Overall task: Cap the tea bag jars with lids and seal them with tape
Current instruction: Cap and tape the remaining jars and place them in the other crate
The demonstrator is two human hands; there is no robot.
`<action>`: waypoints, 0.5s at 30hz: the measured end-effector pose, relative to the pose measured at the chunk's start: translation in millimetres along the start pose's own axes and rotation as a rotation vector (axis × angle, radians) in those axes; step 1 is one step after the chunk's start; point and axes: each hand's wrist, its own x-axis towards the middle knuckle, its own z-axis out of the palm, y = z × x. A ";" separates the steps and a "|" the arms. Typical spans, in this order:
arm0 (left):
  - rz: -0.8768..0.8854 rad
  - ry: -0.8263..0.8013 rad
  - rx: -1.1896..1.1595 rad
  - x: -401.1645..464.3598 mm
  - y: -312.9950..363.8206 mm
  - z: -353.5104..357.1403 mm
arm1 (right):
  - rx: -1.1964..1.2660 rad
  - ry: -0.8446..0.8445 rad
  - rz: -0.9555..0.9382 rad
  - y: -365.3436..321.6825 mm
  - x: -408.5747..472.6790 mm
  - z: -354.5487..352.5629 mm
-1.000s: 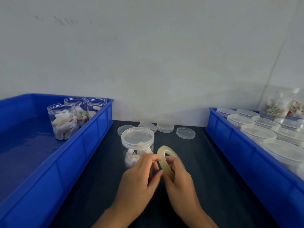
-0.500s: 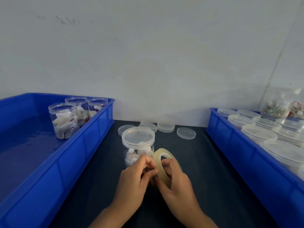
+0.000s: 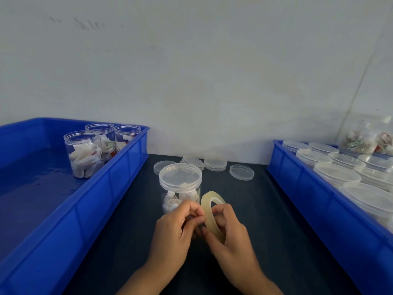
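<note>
Lower centre of frame: right hand (image 3: 230, 235) grasps tape roll (image 3: 212, 216) upright, likely so left hand (image 3: 176, 228) fingertips, pinched at its rim, can find the tape end. One capped jar (image 3: 180, 187) just behind on worktop (image 3: 265, 220). Three uncapped jars (image 3: 84, 154) in left bin (image 3: 119, 177).

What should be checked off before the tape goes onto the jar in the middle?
1. Lid sits on the jar: ok.
2. Jar upright on the table: ok.
3. Tape roll held: ok, the right hand grips it.
4. Tape end lifted free: cannot tell; the left hand pinches at the roll's edge, but no loose strip shows.
5. Jar steadied by a hand: not ok, both hands are at the roll.
6. Path from roll to jar: ok, the roll is right beside the jar with nothing between.
</note>
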 end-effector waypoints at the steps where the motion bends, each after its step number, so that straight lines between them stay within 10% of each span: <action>1: 0.022 0.006 0.026 -0.2 0.5 -0.2 | 0.011 -0.003 -0.001 0.3 0.0 0.1; 15: 0.069 0.000 0.046 -0.2 2.8 -1.7 | 0.059 -0.022 -0.011 -3.6 2.0 -6.4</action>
